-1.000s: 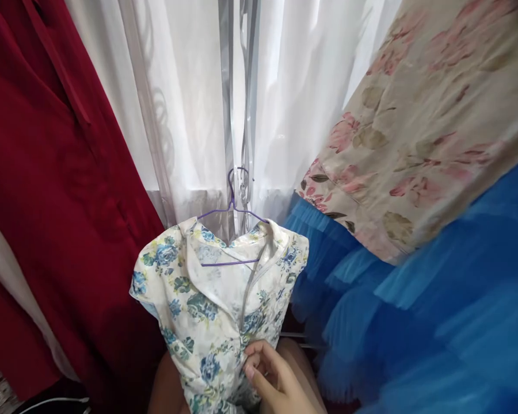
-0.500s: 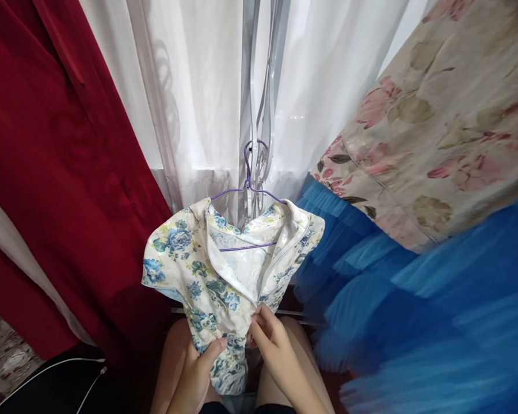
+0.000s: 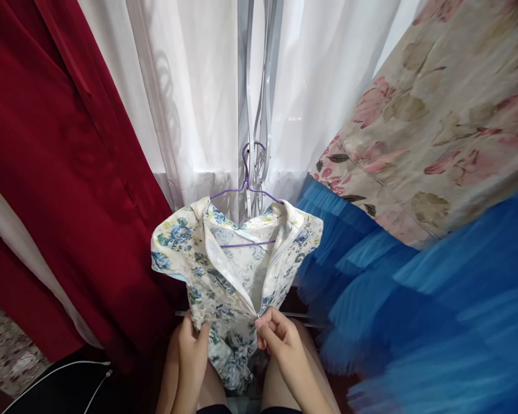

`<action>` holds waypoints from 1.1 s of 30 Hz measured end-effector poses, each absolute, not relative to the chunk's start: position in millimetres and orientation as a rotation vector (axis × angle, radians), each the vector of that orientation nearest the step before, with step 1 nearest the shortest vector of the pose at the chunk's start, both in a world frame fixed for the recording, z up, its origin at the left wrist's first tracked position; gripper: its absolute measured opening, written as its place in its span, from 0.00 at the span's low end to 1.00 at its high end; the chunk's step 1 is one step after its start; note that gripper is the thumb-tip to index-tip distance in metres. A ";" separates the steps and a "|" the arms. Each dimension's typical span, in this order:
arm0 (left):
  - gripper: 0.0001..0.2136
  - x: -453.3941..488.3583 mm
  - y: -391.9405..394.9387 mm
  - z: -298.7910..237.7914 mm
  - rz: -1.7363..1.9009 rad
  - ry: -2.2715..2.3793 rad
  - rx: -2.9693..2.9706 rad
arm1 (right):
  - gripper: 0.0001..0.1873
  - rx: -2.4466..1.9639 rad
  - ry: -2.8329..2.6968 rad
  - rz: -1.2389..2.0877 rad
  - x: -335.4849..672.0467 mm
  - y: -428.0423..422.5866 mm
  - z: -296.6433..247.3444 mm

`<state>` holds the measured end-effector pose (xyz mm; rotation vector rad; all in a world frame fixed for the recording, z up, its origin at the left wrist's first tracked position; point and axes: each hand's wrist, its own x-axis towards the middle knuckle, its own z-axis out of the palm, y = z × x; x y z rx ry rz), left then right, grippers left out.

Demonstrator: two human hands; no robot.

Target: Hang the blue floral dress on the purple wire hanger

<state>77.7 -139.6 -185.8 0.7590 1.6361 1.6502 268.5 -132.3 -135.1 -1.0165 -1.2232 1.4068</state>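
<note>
A small white dress with blue flowers (image 3: 224,270) hangs on a purple wire hanger (image 3: 247,190), whose hook sits on a metal grille behind white curtains. The dress is open down its front along a zip. My left hand (image 3: 193,351) grips the fabric at the dress's lower left. My right hand (image 3: 276,336) pinches the zip at the bottom of the opening, fingers closed on it.
A dark red garment (image 3: 56,172) hangs at the left. A blue tulle skirt (image 3: 414,322) fills the right, with a pink-flowered fabric (image 3: 435,126) above it. White curtains (image 3: 190,92) hang behind. A black object with a white cable (image 3: 60,385) lies at the bottom left.
My left hand came into view and took hold of the dress's left side. My right hand moved to the zip at the bottom of the opening. The view shifted down slightly.
</note>
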 end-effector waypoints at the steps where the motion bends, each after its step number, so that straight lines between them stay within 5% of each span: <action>1: 0.22 76.0 -137.7 -191.9 1.732 1.693 0.779 | 0.22 -1.020 -1.205 1.414 269.2 -132.8 -137.5; 4: 0.23 88.1 -141.6 -199.2 1.887 1.794 0.919 | 0.23 -1.048 -1.164 1.422 267.9 -134.4 -140.0; 12: 0.12 162.0 -152.8 -181.0 1.620 1.439 1.192 | 0.23 -0.992 -1.158 1.571 257.5 -134.6 -133.7; 24: 0.07 149.9 -136.1 -195.8 1.712 1.435 1.461 | 0.24 -1.001 -1.123 1.612 244.7 -119.3 -125.8; 33: 0.07 164.8 -139.4 -207.1 1.538 1.406 1.718 | 0.17 -0.875 -1.089 1.318 248.9 -54.2 -12.8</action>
